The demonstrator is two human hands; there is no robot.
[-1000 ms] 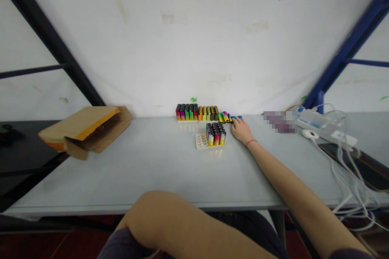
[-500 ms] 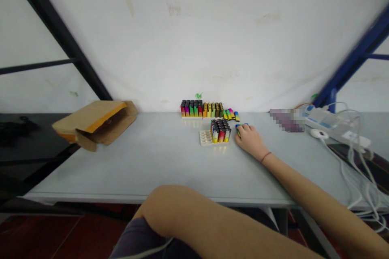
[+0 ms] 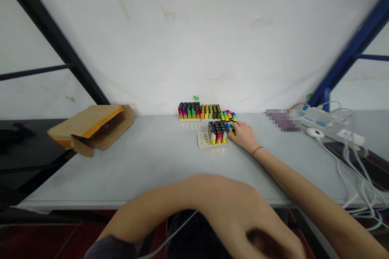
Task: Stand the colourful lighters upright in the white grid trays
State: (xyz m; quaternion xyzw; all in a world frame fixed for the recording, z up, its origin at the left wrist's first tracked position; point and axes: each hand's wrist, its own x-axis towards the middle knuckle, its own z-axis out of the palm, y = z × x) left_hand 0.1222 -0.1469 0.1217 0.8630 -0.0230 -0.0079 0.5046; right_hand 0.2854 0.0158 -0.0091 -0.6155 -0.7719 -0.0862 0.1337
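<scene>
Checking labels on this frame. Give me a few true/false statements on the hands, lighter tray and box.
1. The right hand is at the right side of the lighter tray. True.
2. Every slot of the tray is filled. False: the slots at its left end are empty.
3. The cardboard box lies at the right end of the table. False: it lies at the left end.
4. A row of lighters stands by the wall behind the tray. True.
5. The left hand rests on the power strip. False: it is in the near foreground, away from it.
</scene>
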